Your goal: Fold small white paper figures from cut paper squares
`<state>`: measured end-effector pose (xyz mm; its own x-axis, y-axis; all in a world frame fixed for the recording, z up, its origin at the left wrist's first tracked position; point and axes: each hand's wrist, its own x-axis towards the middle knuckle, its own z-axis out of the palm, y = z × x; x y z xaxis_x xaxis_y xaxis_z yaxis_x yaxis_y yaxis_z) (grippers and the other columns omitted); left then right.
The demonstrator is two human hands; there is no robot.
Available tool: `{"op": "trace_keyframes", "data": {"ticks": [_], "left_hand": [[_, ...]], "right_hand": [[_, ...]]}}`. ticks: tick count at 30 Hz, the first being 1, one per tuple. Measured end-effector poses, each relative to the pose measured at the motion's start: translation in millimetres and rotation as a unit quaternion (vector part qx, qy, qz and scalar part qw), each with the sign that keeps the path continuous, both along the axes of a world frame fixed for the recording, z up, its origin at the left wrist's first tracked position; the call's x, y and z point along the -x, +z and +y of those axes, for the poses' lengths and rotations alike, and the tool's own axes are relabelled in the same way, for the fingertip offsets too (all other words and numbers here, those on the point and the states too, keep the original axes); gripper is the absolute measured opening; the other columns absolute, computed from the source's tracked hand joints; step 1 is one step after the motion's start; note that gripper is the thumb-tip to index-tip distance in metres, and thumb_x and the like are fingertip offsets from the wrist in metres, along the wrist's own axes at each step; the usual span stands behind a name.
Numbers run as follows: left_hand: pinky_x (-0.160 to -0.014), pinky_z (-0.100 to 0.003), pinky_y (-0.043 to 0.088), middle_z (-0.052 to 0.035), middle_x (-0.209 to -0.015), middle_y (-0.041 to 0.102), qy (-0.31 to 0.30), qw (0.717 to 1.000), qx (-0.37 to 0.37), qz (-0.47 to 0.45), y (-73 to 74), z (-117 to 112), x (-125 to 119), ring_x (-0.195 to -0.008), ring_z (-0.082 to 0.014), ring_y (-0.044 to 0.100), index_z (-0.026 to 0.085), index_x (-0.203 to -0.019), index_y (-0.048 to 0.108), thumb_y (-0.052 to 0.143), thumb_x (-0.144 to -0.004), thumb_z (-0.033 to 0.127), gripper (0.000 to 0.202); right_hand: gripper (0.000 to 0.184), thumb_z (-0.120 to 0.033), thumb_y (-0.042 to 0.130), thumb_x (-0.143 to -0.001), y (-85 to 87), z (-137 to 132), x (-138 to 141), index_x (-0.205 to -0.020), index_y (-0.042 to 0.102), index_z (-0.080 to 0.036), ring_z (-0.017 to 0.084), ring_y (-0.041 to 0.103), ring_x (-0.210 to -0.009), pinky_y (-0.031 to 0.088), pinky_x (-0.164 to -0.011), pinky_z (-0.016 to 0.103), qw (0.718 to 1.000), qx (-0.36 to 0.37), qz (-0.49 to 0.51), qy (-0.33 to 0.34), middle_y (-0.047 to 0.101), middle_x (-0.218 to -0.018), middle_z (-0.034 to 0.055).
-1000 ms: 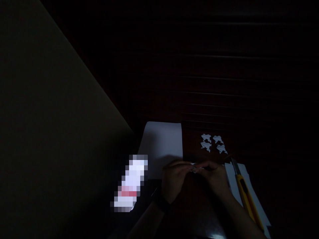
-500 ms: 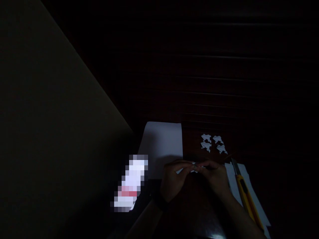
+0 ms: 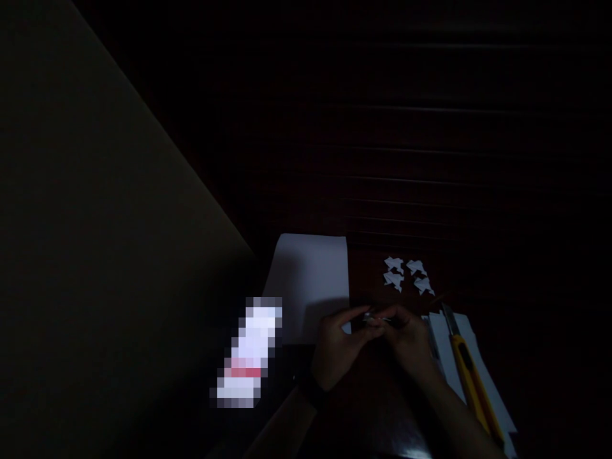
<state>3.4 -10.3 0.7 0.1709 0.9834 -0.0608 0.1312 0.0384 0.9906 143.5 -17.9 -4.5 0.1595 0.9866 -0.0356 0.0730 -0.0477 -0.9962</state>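
Observation:
My left hand (image 3: 337,341) and my right hand (image 3: 405,335) meet over the dark table. Between their fingertips is a small piece of folded white paper (image 3: 369,317), mostly covered by the fingers. Both hands pinch it, thumbs on the near side. A dark band circles my left wrist. Beyond my right hand lie several small folded paper figures (image 3: 394,279), grouped close together. A large white sheet of paper (image 3: 310,274) lies behind and left of my left hand.
A yellow utility knife (image 3: 471,376), its blade showing, rests on white paper sheets (image 3: 490,382) at the right. Left of my hands is a lit, blurred-out screen (image 3: 251,350). A pale wall (image 3: 95,223) rises on the left, and dark slatted wood (image 3: 406,146) stands behind.
My fingers have shifted on the small folded paper, and less of its white shows. The left hand has turned slightly and moved a little right. The paper figures and knife stay put.

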Motion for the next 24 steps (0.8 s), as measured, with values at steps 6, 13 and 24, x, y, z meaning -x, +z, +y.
{"op": "trace_keyframes", "data": {"ticks": [6, 13, 24], "left_hand": [[-0.082, -0.034, 0.052, -0.0072, -0.100, 0.069, -0.002, 1.000, 0.003, -0.025, 3.6, -4.1, -4.2, -0.093, -0.0231, 0.064, 0.017, -0.103, 0.067, 0.067, -0.072, 0.034, 0.035], [-0.083, -0.033, 0.051, -0.0055, -0.100, 0.069, 0.018, 0.999, -0.006, -0.026, 1.6, -6.3, -6.8, -0.093, -0.0219, 0.064, 0.019, -0.102, 0.067, 0.067, -0.072, 0.033, 0.033], [-0.083, -0.028, 0.050, -0.0026, -0.102, 0.069, -0.041, 0.998, -0.011, -0.042, 4.3, -4.5, -1.2, -0.094, -0.0193, 0.063, 0.021, -0.103, 0.066, 0.062, -0.078, 0.032, 0.028]], "right_hand": [[0.008, -0.022, 0.067, -0.069, -1.4, -2.3, -0.7, -0.064, 0.061, -0.020, 0.019, 0.064, -0.068, 0.050, -0.065, 0.030, 0.999, -0.033, -0.013, 0.002, 0.069, -0.070, 0.0020], [0.007, -0.022, 0.068, -0.069, -4.1, -4.3, 1.8, -0.066, 0.062, -0.020, 0.019, 0.065, -0.071, 0.050, -0.067, 0.030, 0.999, -0.043, 0.015, -0.012, 0.070, -0.075, 0.0030], [0.019, -0.018, 0.072, -0.067, 3.8, -4.7, -1.8, -0.082, 0.061, -0.021, 0.017, 0.063, -0.067, 0.049, -0.063, 0.026, 0.999, -0.038, 0.004, -0.021, 0.067, -0.070, 0.0001]]}}
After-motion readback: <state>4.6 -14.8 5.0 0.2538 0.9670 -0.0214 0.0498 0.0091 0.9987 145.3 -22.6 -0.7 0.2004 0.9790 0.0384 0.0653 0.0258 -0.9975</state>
